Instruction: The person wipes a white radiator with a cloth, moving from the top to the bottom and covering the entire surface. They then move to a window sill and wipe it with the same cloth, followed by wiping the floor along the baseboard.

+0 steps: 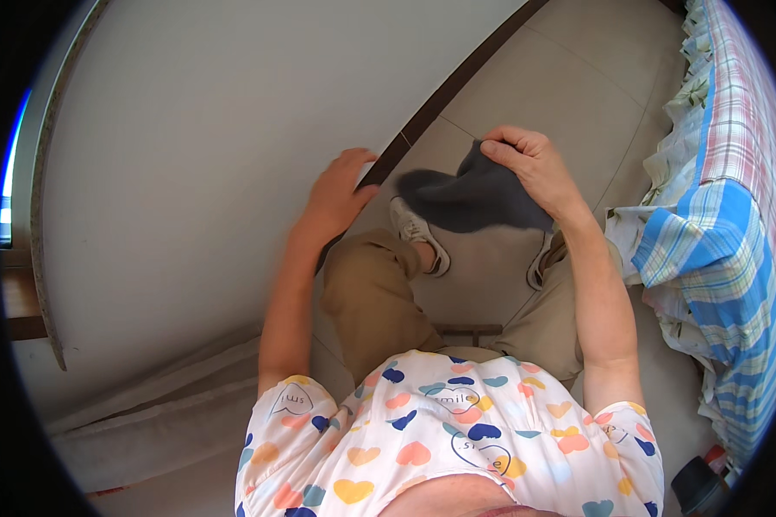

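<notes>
A dark grey piece of cloth [472, 197] hangs from my right hand [533, 165], which pinches its upper edge between thumb and fingers. Its left end is blurred, and what kind of garment or rag it is cannot be told. To the left of the cloth, my left hand [343, 194] is held in the air with thumb and fingers apart, touching nothing. Below the cloth is a light-coloured shoe [420, 236] on my left foot. My right shoe [538, 265] is partly covered by the trouser leg.
A white wall [233, 129] with a dark skirting board [449, 87] runs along the left. Pale floor tiles [575, 84] lie ahead. On the right stands something draped in checked fabric [711, 239] with a ruffled edge. A pale curtain [168, 413] hangs behind at left. A dark container [698, 485] sits lower right.
</notes>
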{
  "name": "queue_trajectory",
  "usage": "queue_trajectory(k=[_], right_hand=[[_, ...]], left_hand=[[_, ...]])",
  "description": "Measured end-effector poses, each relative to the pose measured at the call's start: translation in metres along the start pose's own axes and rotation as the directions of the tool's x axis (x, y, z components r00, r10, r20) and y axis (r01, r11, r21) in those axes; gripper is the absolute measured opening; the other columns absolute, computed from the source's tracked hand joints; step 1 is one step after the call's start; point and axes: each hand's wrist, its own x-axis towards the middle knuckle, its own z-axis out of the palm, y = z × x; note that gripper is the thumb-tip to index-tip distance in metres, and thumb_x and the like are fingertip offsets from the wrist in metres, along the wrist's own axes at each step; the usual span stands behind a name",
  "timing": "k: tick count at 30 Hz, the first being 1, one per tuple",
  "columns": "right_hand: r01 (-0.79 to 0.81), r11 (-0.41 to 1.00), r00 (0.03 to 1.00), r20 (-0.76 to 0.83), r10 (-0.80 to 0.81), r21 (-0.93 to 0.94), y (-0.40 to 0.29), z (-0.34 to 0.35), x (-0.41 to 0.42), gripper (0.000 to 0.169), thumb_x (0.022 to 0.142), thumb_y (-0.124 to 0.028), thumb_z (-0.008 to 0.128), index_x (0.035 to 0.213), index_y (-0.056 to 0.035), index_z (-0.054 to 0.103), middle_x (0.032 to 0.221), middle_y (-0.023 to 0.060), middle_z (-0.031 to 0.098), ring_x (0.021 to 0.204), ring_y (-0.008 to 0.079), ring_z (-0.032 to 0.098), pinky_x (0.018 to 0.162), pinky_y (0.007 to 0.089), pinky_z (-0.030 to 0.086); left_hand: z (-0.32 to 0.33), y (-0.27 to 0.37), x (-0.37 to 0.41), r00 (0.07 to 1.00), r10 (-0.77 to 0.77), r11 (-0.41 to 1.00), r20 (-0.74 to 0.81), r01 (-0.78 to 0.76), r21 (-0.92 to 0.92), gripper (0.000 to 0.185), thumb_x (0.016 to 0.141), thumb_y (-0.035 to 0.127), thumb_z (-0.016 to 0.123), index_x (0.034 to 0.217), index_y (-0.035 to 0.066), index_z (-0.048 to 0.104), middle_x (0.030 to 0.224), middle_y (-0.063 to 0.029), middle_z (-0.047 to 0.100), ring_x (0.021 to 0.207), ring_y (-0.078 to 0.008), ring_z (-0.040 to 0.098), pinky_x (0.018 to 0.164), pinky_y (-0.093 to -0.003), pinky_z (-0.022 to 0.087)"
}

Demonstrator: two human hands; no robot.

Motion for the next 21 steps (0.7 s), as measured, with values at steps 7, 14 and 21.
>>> queue_trajectory(k=[7, 14, 21], right_hand=[[-0.124, 0.983, 0.967, 0.237, 0.089, 0.136, -0.021, -0.004, -0.007, 0.018, 0.097, -0.018, 0.066, 0.098, -0.0008, 0.07, 0.085, -0.0031, 0.066, 0.079, 0.0044, 0.057, 0.073, 0.0223, 0.047], [0.07, 0.847, 0.932, -0.267, -0.244, -0.527, 0.002, -0.032, 0.0, 0.024, 0.09, -0.017, 0.07, 0.109, -0.0021, 0.068, 0.103, 0.0082, 0.069, 0.089, 0.0163, 0.065, 0.076, 0.0308, 0.052], [-0.049, 0.979, 0.997, 0.043, 0.059, -0.197, 0.003, 0.014, -0.01, 0.05, 0.082, -0.01, 0.07, 0.129, -0.0013, 0.06, 0.116, 0.0184, 0.065, 0.098, 0.0197, 0.064, 0.081, 0.0368, 0.052]], left_hand=[[0.046, 0.075, 0.067, 0.886, 0.112, 0.729, 0.449, 0.234, -0.644, 0.052, 0.095, 0.018, 0.064, 0.144, 0.011, 0.048, 0.129, -0.0062, 0.06, 0.124, -0.0221, 0.055, 0.096, -0.038, 0.049], [0.039, 0.046, 0.072, 0.877, -0.017, 0.237, 0.48, 0.47, -0.85, 0.049, 0.095, 0.024, 0.061, 0.14, 0.008, 0.051, 0.118, -0.0063, 0.065, 0.111, -0.0185, 0.061, 0.09, -0.0359, 0.051], [0.029, 0.061, 0.064, 0.945, 0.004, 0.004, 0.328, 0.328, -0.945, 0.06, 0.088, 0.022, 0.071, 0.141, 0.008, 0.046, 0.124, -0.0066, 0.061, 0.118, -0.0194, 0.059, 0.103, -0.0388, 0.047]])
